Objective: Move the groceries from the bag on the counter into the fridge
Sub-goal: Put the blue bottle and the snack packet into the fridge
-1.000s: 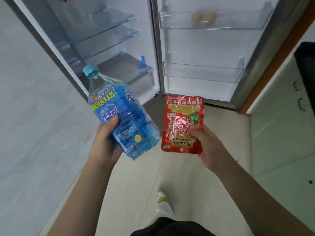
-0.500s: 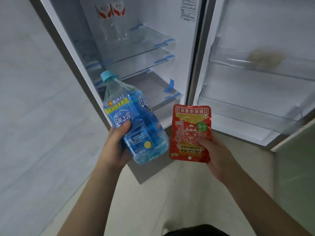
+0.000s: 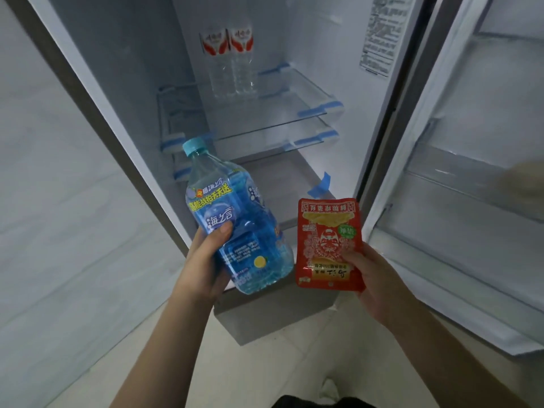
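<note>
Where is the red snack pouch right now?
In the head view, the red snack pouch is held by the right hand, beside the blue drink bottle, before the open fridge.

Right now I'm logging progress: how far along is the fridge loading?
Done: the fridge door is open, and two clear bottles stand on a shelf. In hand: the left hand grips a blue bottle, and the right hand pinches a red packet. Left: shelving both.

Two hands are seen: the left hand and the right hand. One blue bottle, one red packet, and two clear bottles beyond the hands are counted.
</note>
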`<state>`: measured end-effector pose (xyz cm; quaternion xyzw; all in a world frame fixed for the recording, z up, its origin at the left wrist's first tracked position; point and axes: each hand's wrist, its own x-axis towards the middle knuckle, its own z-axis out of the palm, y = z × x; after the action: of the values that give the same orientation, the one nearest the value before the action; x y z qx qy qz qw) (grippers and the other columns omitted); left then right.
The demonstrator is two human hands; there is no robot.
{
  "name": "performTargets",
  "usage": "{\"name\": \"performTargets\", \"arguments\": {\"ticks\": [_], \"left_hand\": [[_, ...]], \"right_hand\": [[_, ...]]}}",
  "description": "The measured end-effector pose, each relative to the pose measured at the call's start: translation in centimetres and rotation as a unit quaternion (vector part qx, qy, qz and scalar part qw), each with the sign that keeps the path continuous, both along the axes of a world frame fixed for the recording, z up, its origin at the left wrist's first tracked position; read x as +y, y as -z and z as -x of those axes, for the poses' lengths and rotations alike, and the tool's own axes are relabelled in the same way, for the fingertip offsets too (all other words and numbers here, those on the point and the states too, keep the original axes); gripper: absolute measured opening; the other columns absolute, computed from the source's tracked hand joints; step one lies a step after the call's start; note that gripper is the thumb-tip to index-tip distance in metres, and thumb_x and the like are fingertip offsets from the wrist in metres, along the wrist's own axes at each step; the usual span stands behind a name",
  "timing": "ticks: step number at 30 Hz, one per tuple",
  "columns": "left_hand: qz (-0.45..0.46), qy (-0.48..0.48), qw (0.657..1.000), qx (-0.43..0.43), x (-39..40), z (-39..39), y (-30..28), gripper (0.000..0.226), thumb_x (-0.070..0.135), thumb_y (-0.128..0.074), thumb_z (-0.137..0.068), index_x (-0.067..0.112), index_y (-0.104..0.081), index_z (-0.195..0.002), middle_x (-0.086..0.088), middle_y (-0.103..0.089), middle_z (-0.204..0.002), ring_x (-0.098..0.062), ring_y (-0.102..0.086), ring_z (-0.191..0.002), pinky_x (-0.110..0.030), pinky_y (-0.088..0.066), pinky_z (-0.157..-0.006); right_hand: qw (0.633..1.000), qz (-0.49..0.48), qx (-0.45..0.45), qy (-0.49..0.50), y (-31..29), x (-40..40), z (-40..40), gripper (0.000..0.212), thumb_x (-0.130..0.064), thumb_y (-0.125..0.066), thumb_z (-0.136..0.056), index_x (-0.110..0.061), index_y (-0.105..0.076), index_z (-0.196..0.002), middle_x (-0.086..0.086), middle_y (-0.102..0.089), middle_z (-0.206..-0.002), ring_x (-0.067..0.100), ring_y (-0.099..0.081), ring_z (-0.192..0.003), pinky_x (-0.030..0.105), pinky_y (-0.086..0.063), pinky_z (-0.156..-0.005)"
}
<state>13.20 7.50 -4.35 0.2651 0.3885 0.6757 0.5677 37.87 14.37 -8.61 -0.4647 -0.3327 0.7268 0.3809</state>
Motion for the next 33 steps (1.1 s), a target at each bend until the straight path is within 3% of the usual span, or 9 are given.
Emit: {"name": "performTargets", "arguments": {"ticks": [5, 8, 13, 24, 27, 33], "left_hand": [[0.000, -0.045, 0.998, 0.038, 2.6, -1.0, -0.3, 0.100, 0.042, -0.088, -0.061, 0.002, -0.040, -0.140, -0.022, -0.053, -0.131, -0.041, -0.057, -0.118, -0.052, -0.051, -0.091], [0.010, -0.073, 0.997, 0.031, 2.8, -1.3, -0.1, 0.096, 0.043, -0.088, -0.061, 0.004, -0.044, -0.137, -0.018, -0.058, -0.126, -0.038, -0.060, -0.114, -0.050, -0.053, -0.088], [0.040, -0.102, 0.991, 0.078, 1.9, 0.1, 0.2, 0.097, 0.044, -0.090, -0.056, 0.007, -0.046, -0.135, -0.019, -0.060, -0.126, -0.040, -0.060, -0.115, -0.048, -0.055, -0.087], [0.051, -0.101, 0.993, 0.046, 3.6, 3.6, 0.6, 0.097, 0.041, -0.093, -0.051, 0.010, -0.049, -0.131, -0.015, -0.062, -0.123, -0.037, -0.061, -0.115, -0.046, -0.055, -0.088], [0.048, -0.093, 0.994, 0.032, 4.6, 5.1, 0.5, 0.102, 0.039, -0.094, -0.050, 0.009, -0.046, -0.135, -0.017, -0.061, -0.126, -0.037, -0.060, -0.116, -0.048, -0.054, -0.089], [0.021, -0.072, 0.996, 0.038, 6.6, 7.4, 0.0, 0.100, 0.037, -0.092, -0.057, 0.006, -0.042, -0.138, -0.019, -0.059, -0.128, -0.038, -0.059, -0.118, -0.048, -0.052, -0.092]], "right_hand": [[0.998, 0.024, -0.022, -0.053, 1.8, 5.2, -0.3, 0.030, -0.014, -0.059, -0.093, -0.017, -0.059, -0.123, 0.007, -0.074, -0.109, 0.027, -0.071, -0.098, 0.045, -0.053, -0.090], [0.996, 0.032, -0.029, -0.083, 3.0, 7.5, 0.6, 0.029, -0.017, -0.061, -0.093, -0.017, -0.059, -0.122, 0.006, -0.073, -0.110, 0.027, -0.070, -0.102, 0.048, -0.049, -0.098], [0.991, 0.038, -0.061, -0.115, 4.8, 10.4, 3.7, 0.030, -0.023, -0.067, -0.090, -0.020, -0.059, -0.119, 0.003, -0.073, -0.112, 0.024, -0.070, -0.100, 0.044, -0.052, -0.094], [0.990, 0.027, -0.081, -0.114, 7.2, 15.0, 12.0, 0.029, -0.016, -0.067, -0.088, -0.015, -0.059, -0.116, 0.008, -0.073, -0.107, 0.026, -0.071, -0.098, 0.046, -0.053, -0.092], [0.987, 0.040, -0.117, -0.105, 8.5, 16.0, 14.0, 0.035, -0.017, -0.070, -0.085, -0.016, -0.059, -0.119, 0.010, -0.072, -0.109, 0.028, -0.071, -0.097, 0.048, -0.054, -0.091], [0.979, 0.057, -0.167, -0.103, 10.7, 17.6, 15.3, 0.029, -0.021, -0.069, -0.087, -0.016, -0.061, -0.114, 0.011, -0.071, -0.107, 0.028, -0.070, -0.097, 0.046, -0.055, -0.091]]}}
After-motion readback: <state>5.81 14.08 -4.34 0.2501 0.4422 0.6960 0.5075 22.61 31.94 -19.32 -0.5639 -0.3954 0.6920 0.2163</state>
